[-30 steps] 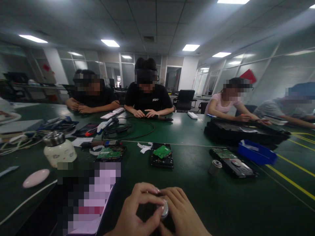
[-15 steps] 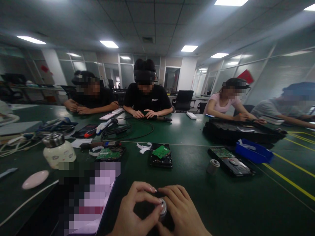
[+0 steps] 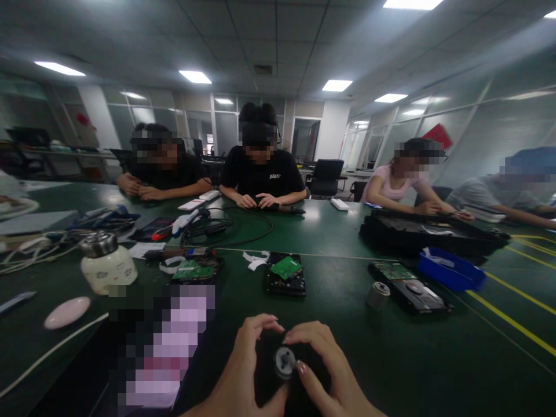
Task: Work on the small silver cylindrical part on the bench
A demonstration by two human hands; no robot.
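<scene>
left hand (image 3: pixel 241 373) + right hand (image 3: pixel 332 379): fingers curled narrow, thumbs gripping silver hub (image 3: pixel 284 362) at 6 o'clock | green counter (image 3: pixel 347 324) | shirt print (image 3: pixel 274 176) at 12 o'clock unreadable

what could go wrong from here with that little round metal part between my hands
1. The round metal part seems steadied only by fingertips: the right hand has its thumb at the rim and the left hand curls beside it. It could slip and roll across the table.
2. If it rolls off, it might get mixed up with other loose bits, such as the small metal cylinder standing ahead.
</scene>
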